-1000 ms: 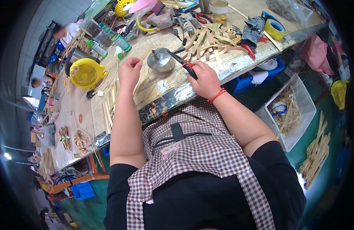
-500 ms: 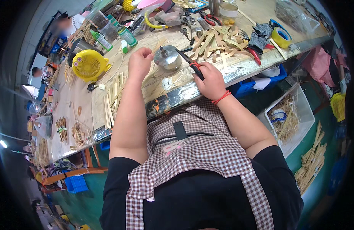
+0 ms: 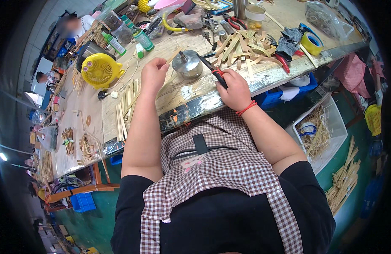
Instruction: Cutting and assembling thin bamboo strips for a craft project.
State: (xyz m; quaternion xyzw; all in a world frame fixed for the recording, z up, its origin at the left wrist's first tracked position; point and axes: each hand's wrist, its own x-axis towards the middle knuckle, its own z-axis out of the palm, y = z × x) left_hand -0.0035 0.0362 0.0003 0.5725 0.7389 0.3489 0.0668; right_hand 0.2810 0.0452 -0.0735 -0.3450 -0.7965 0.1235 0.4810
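My left hand (image 3: 154,76) is closed in a pinch on a thin bamboo strip (image 3: 174,55), which sticks out past the fingertips toward a small round metal burner (image 3: 187,65). The burner stands on the workbench between my hands and has a short spout on top; I cannot make out a flame. Wrapped around the handles of black-and-red pliers (image 3: 216,74), my right hand (image 3: 236,89) is at the burner's right. The pliers' jaws point up and left, close to the burner's top. Whether they grip anything is too small to tell.
Cut bamboo pieces (image 3: 245,48) lie heaped beyond my right hand, near a grey glove (image 3: 289,40) and yellow tape (image 3: 311,43). A yellow fan (image 3: 100,71) and green-labelled bottles (image 3: 143,40) stand at left. Below the bench edge is a white bin (image 3: 337,131) of scraps.
The whole view has shifted slightly. Both hands keep nearly the same places around the burner, the left still pinching the strip and the right still holding the pliers.
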